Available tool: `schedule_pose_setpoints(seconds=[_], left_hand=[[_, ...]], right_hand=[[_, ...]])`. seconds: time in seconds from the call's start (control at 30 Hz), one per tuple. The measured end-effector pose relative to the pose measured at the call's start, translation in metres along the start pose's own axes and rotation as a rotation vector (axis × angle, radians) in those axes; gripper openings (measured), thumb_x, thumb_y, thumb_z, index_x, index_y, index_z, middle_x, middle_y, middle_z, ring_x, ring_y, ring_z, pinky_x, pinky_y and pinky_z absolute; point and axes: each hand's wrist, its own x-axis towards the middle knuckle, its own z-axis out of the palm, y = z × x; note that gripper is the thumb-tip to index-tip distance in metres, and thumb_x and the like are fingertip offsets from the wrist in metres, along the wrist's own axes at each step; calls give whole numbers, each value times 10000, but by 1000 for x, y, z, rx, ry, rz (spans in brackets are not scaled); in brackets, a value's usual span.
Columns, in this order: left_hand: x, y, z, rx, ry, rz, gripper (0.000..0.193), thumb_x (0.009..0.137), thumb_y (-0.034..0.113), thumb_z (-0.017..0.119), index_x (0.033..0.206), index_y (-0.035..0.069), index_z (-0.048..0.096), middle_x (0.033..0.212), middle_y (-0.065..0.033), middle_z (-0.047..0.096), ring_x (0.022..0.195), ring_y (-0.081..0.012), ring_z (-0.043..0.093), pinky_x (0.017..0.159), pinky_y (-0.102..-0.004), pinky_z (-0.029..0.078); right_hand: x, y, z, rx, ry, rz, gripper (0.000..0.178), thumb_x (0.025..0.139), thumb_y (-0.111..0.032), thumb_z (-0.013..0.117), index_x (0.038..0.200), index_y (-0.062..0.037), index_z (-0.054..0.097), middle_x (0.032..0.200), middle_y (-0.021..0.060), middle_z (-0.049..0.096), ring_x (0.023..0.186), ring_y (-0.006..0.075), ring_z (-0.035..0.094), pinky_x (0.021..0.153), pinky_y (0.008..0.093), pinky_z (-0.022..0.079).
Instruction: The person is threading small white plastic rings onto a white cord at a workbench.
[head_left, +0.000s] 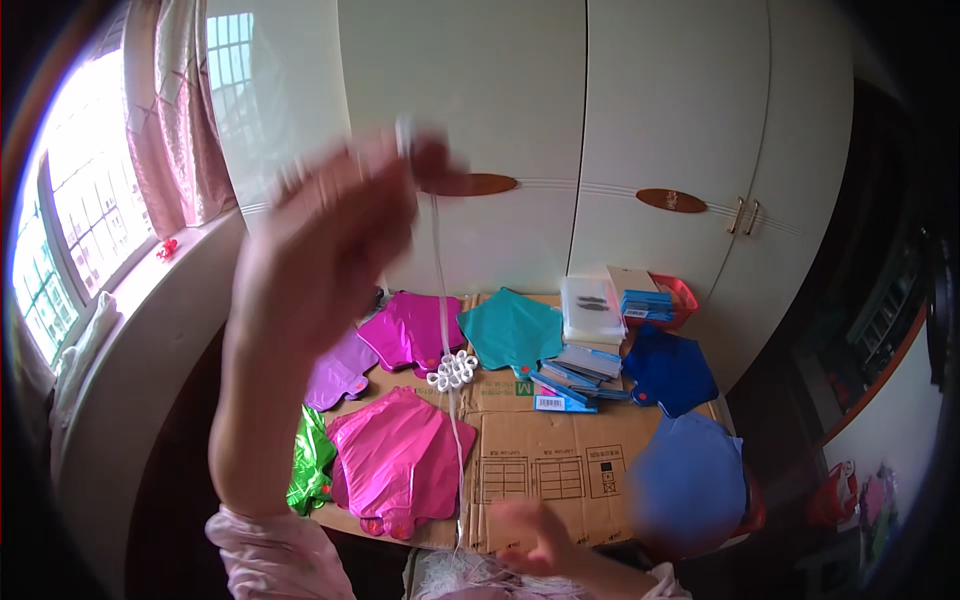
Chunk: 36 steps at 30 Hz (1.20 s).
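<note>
My left hand (340, 215) is raised high in front of the cupboard, smeared by motion. Its thumb and fingers pinch the upper end of a thin white ribbon (440, 260). The ribbon hangs straight down past a cluster of small white rings (453, 371) toward a heap of loose white strands (480, 575) at my lap. Low at the cardboard's near edge, my right hand (535, 535) has its fingers apart and shows nothing in them. Flat foil balloons lie around: pink (405, 460), magenta (415, 330), teal (512, 332), lilac (342, 375) and green (310, 460).
A cardboard sheet (550, 440) covers the table. Blue-edged packets (575, 380), a clear plastic box (592, 312) and a red basket (680, 300) are at the back right. Dark blue (672, 370) and lighter blue (700, 460) foil balloons lie at right. Cupboard doors (460, 90) stand behind.
</note>
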Motion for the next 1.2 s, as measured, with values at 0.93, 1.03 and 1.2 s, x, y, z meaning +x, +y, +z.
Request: schedule_pose_setpoints(seconds=[0.93,1.03,1.2], left_hand=[[-206,-186,-7,688,-96,-236,195,828,2,566,985,56,668,699,-2,535,713,-104,468,631,-256,402],[-217,-186,1,91,5,-385,185,810,10,585,969,54,671,698,-29,541,709,-122,485,638,-251,405],[-218,-191,5,502,96,-400,167,820,23,571,959,13,665,682,-31,564,735,-110,493,669,-233,399]], right_hand=[[57,15,-4,-90,-127,301,97,844,-164,579,893,-83,600,706,116,618,626,271,629,504,341,464],[55,33,-3,-112,-140,383,80,839,-143,587,865,-69,603,710,109,622,611,252,632,523,337,479],[34,13,8,-218,-285,274,69,816,-125,590,863,-74,584,691,103,614,601,258,626,516,345,484]])
